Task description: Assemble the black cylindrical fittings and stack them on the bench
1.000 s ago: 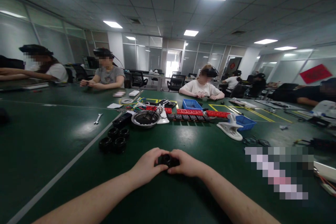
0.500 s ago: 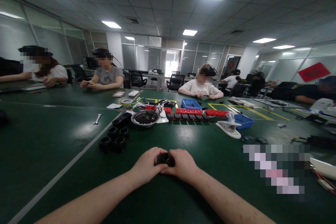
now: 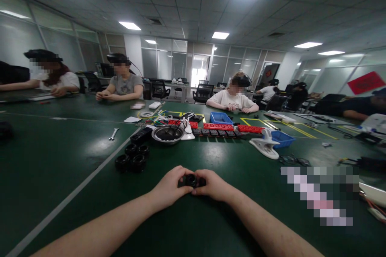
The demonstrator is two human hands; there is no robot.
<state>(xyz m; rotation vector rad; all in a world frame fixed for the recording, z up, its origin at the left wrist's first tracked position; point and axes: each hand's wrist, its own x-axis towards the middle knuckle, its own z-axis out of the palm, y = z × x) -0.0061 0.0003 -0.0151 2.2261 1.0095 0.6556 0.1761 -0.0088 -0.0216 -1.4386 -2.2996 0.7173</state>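
Observation:
Near the middle of the green table, my left hand (image 3: 173, 186) grips a round black part (image 3: 191, 180) with a hole in its face, between thumb and fingers. My right hand (image 3: 214, 186) meets it from the other side, its fingers closed on a smaller dark piece (image 3: 201, 182) right beside the round part. The fingers hide much of both pieces. Several black ring-shaped parts (image 3: 138, 162) stand in a cluster on the table to the left, beyond my left hand.
Further off lie a metal bowl (image 3: 167, 133), red strips (image 3: 217, 127), a blue tray (image 3: 221, 118), another blue tray (image 3: 282, 138) and a white clamp base (image 3: 265, 147). A wrench (image 3: 113, 134) lies left. People sit across the table, one person (image 3: 233, 96) nearly opposite.
My right hand has shifted slightly right, and a dark piece now shows between its fingers, next to the round part. The camera view has moved a little.

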